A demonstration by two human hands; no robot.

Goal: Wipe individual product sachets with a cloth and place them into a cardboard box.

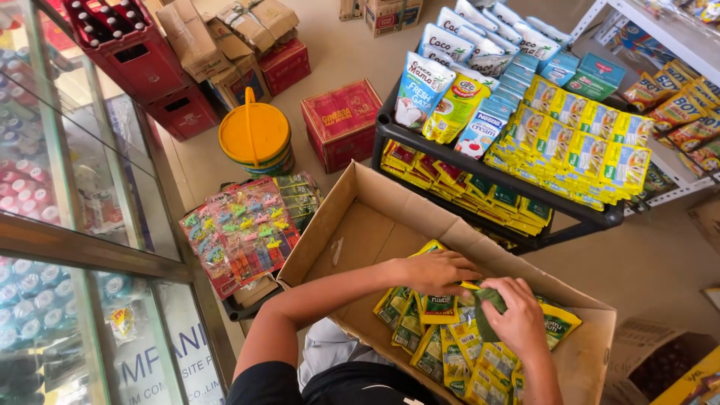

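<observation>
Step in hand: sorting through the sachets [450, 352] inside the open cardboard box [360, 225]; by the look of it, both hands are gathering a bunch of them.
Left hand [439, 271]: reaches in from 9 o'clock, grip curled together over the top of the yellow-and-green sachets near the box's middle.
Right hand [517, 319]: at 3 o'clock of the left, grip clamped on a dark green sachet [487, 307], fingers folded round it.
Where the sachets lie: heaped in the box's 5 o'clock half; the 10 o'clock half shows bare cardboard.
Nearby: black rack [495, 176] of similar packets at 1 o'clock of the box, yellow-lidded bucket [255, 135] at 11 o'clock, red crates [150, 67] beyond.
Next move calls for: probably a firm hold on the slippery stack, so none slide off when lifted clear of the box wall.
</observation>
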